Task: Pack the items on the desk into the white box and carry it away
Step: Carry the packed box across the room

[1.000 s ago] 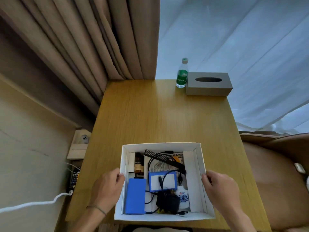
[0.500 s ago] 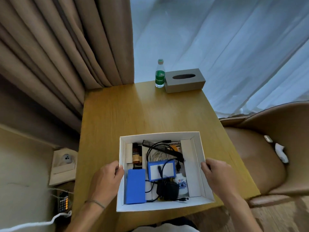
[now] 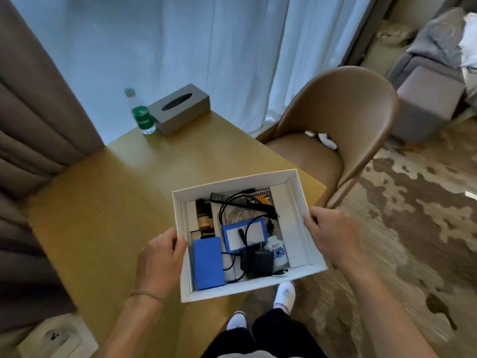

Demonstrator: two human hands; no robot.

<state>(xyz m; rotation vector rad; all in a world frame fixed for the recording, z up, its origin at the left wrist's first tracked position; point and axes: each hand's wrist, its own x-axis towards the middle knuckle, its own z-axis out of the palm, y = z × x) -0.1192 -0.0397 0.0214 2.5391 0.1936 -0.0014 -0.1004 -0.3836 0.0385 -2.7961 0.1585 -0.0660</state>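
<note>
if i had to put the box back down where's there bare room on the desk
Bare wood runs from the box back to the bottle and tissue box, and left toward the curtain. Only the far corner is crowded.

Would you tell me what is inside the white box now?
The white box holds a blue case, comb, brown bottle, black charger and tangled cables. Anything beneath them is hidden.

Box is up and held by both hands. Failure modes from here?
1. The white box has no lid and looks tilted; the loose black cable or the comb might slide out.
2. The left hand and right hand grip only the side walls, which may flex.
3. The chair stands close on the right.
</note>
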